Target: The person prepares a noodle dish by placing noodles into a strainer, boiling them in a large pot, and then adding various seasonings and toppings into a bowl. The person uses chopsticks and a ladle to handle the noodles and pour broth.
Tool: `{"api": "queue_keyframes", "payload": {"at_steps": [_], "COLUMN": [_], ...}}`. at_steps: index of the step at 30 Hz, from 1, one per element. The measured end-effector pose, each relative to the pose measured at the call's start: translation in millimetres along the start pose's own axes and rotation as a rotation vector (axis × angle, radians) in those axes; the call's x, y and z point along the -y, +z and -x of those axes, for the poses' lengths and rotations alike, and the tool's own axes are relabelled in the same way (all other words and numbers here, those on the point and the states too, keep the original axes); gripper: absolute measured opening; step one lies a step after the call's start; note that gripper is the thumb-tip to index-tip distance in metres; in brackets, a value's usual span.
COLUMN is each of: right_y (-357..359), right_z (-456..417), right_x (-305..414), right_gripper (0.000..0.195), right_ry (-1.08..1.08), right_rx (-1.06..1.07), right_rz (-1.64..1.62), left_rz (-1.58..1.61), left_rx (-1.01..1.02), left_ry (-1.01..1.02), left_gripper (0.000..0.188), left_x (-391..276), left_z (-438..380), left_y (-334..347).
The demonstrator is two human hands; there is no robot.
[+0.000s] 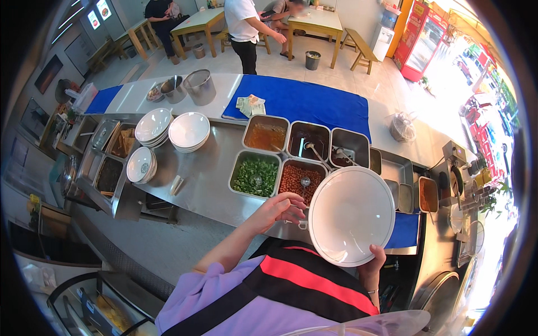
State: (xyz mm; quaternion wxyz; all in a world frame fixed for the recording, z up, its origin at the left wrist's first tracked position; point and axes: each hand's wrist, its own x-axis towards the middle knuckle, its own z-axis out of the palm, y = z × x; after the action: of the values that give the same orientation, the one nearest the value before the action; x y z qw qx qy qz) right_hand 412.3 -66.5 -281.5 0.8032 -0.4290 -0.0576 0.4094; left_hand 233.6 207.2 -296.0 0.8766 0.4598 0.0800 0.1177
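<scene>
My right hand (373,261) grips the rim of a large white bowl (352,216), thumb on the near edge; the bowl is tilted with its bare inside towards me. My left hand (284,211) holds nothing, its fingers bent and apart, just left of the bowl. Beyond that hand are a metal pan of chopped green onion (256,174) and a metal pan of peanuts (299,178), each with a utensil in it. The bowl hides part of the peanut pan. Farther back, a pan of orange-brown sauce (265,135) and a pan of dark sauce (309,140) with a ladle stand side by side.
Stacked white bowls (189,128) stand on the steel counter (206,176). Banknotes (251,105) lie near a blue cloth (298,94) on the white ledge. A metal pot (200,87) and a bagged item (402,126) are there too. Across the ledge stands a person in a white shirt (240,21).
</scene>
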Motion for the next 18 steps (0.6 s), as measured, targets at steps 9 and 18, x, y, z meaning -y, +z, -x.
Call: {"api": "queue_keyframes", "payload": {"at_steps": [9, 18], "right_y": [57.4, 45.1], "right_z": [-10.6, -17.8], "right_x": [-29.3, -46.0], "right_gripper": [0.068, 0.065], "right_ry": [0.052, 0.095], "right_rx": [0.038, -0.081], "right_rz": [0.067, 0.044], "left_rz": [0.072, 0.078], "left_rx": [-0.045, -0.067], "left_ry": [-0.022, -0.063], "left_gripper": [0.044, 0.041], "left_x": [-18.5, -16.6], "left_z": [14.7, 32.2], "left_y": [-42.9, -63.7]}}
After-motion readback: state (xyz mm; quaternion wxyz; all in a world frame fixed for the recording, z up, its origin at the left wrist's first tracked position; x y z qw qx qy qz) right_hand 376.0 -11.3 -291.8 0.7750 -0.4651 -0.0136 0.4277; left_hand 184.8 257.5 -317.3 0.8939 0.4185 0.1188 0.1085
